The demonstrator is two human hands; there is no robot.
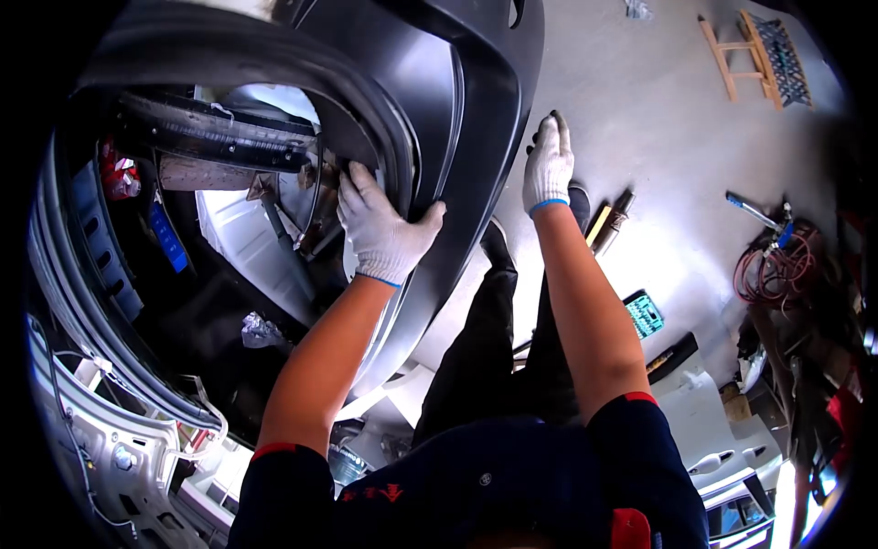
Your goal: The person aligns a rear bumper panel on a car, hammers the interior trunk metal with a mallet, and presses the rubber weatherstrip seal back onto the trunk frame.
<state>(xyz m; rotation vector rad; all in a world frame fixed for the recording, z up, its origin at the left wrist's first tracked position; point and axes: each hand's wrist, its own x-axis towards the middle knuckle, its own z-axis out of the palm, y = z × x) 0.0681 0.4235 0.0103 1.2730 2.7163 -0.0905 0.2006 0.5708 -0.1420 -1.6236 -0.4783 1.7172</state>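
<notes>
My left hand (pixel 384 224), in a white knit glove with a blue cuff, rests on the inner edge of a dark car body panel (pixel 425 101). Its fingers reach over the rubber-edged opening and its thumb is spread; nothing is held in it. My right hand (pixel 549 163), gloved the same way, is beside the panel's outer edge, above the grey floor (pixel 631 119). Its fingers point forward, fairly straight, with dark fingertips, and no object shows in it. Whether it touches the panel I cannot tell.
Inside the car opening lie a blue strip (pixel 168 238), a clear plastic bag (pixel 262 330) and a red item (pixel 119 174). On the floor are a wooden folding stool (pixel 768 59), a metal cylinder (pixel 613 222), a teal tool case (pixel 644 315) and a coiled red hose (pixel 777 270).
</notes>
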